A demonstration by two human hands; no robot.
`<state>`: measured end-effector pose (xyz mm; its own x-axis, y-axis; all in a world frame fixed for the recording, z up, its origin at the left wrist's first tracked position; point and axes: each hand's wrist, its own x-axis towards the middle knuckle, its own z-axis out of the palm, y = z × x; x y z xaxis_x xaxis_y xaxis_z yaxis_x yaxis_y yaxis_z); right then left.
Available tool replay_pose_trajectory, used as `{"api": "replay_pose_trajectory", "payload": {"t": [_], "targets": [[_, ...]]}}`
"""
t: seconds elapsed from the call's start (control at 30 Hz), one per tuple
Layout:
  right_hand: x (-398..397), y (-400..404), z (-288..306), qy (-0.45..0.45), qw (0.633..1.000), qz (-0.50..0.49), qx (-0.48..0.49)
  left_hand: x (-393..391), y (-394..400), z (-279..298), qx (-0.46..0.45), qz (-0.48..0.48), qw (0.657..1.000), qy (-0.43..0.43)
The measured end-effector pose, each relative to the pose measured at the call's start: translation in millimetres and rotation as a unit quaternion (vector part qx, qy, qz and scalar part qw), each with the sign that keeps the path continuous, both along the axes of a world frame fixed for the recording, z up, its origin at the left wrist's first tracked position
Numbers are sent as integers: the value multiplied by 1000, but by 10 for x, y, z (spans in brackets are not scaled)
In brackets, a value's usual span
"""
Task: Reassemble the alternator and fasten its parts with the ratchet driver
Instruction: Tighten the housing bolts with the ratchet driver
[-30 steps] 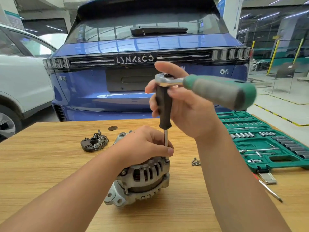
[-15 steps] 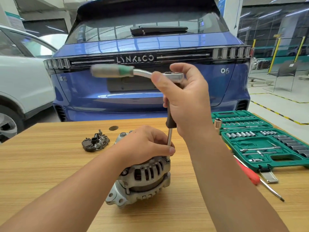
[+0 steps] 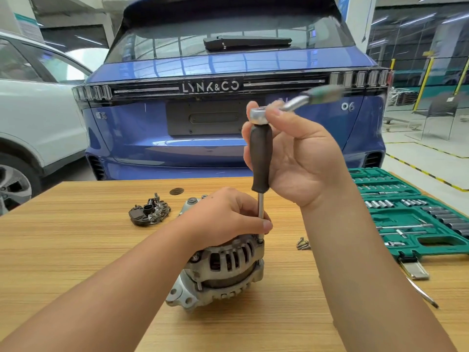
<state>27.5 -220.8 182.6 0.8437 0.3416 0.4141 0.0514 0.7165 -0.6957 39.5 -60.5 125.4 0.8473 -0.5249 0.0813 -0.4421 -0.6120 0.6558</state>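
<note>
Fastening step in hand, by the look of it: a through-bolt being run down at the rim of the alternator (image 3: 223, 265), which stands near the middle of the tabletop (image 3: 76, 250), somewhat toward the near edge. Left hand (image 3: 225, 217) lying over the alternator's top, grip curled on the housing, thumb and fingertip steadying the bare shaft of the ratchet driver (image 3: 261, 158) just above the bolt. Right hand (image 3: 299, 158) at the driver's upper end, grip clamped around the ratchet head, palm beside the dark sleeve; green ratchet handle blurred, pointing toward the far right.

Next move, probably: more swings of the handle with the shaft kept upright and pressed onto the bolt head, housing held against turning. Whether the bolt is seated cannot be told.

Room for moving: bare wood on the near left and in front. Loose screws (image 3: 303, 243) just beside the alternator on the right. Green socket set case (image 3: 411, 219) along the right edge, well apart. Rectifier plate (image 3: 149, 212) and a dark round cap (image 3: 177, 191) toward the far edge, left of the alternator. Blue car (image 3: 228, 110) beyond the far edge.
</note>
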Motion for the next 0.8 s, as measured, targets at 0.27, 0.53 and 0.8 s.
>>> {"api": "replay_pose_trajectory", "payload": {"t": [0.27,0.53,0.8], "targets": [[37,124,-119,-287,922,-219,-141,10,5,-4,-16,-4,1000,13],[63,44,-97,-203,977,-38,-61,22,8,-7,-20,-7,1000,11],[56,159,-92,-137,949,-262,-112,28,2,-16,-16,0,1000,14]]}}
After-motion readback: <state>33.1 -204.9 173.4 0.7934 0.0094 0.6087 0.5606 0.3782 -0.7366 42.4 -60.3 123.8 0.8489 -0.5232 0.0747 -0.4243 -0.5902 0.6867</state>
